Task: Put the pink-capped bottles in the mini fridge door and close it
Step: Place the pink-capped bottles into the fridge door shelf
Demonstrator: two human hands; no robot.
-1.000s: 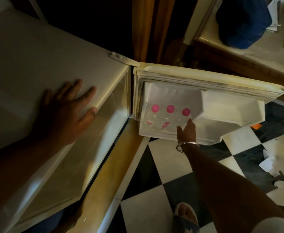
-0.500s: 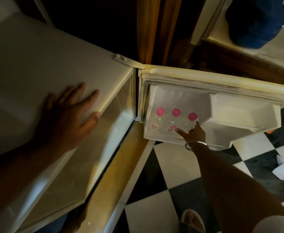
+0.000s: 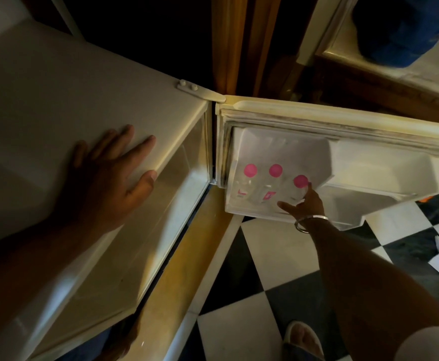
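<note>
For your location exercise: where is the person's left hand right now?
In the head view, at left: the left hand lies flat, fingers spread, on the white mini fridge top, near its front edge.

One head-worn wide-angle view, steeply downward, close over the open fridge door (image 3: 343,118).

Bottle (image 3: 298,190) body behind right hand (image 3: 308,204); labels (image 3: 241,192) unreadable; door (image 3: 369,121) cut off right.

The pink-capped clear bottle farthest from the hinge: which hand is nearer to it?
Right. The right hand touches that pink-capped clear bottle in the open white fridge door; the left hand lies flat on the fridge top.
</note>
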